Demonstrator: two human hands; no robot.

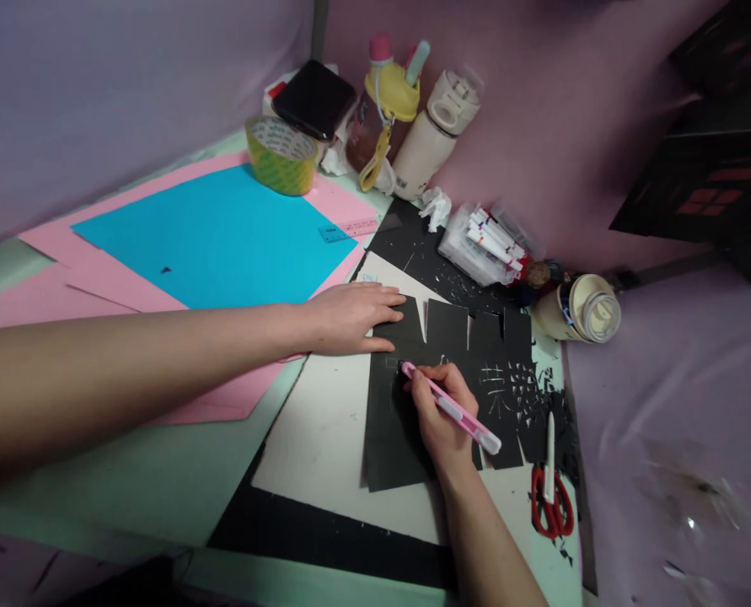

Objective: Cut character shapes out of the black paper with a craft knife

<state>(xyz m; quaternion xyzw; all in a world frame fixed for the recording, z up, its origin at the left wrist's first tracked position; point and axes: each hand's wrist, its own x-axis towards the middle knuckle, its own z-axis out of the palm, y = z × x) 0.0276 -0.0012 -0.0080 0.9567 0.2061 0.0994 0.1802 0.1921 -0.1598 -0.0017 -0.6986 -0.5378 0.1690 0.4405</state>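
Observation:
My right hand [446, 417] is wrapped round a pink utility knife [458, 411], held like a pen, its tip at the black paper [391, 443]. Close to that tip a small pale rectangle is marked on the sheet. My left hand [353, 319] lies flat with fingers stretched across the sheet's upper left part. Slits divide the paper's top edge into flaps, and character-like cuts and white lines show on its right part. Beneath it lies a whitish board [315, 430]. My right hand hides part of the paper.
Red-handled scissors [552, 506] and a white pen [549, 447] lie at right among black scraps. Blue paper [217, 236] on pink sheets, a tape roll [281, 156], a ruler [350, 229], bottles [435, 126], a marker box [480, 244] and a cup [577, 308] stand or lie beyond.

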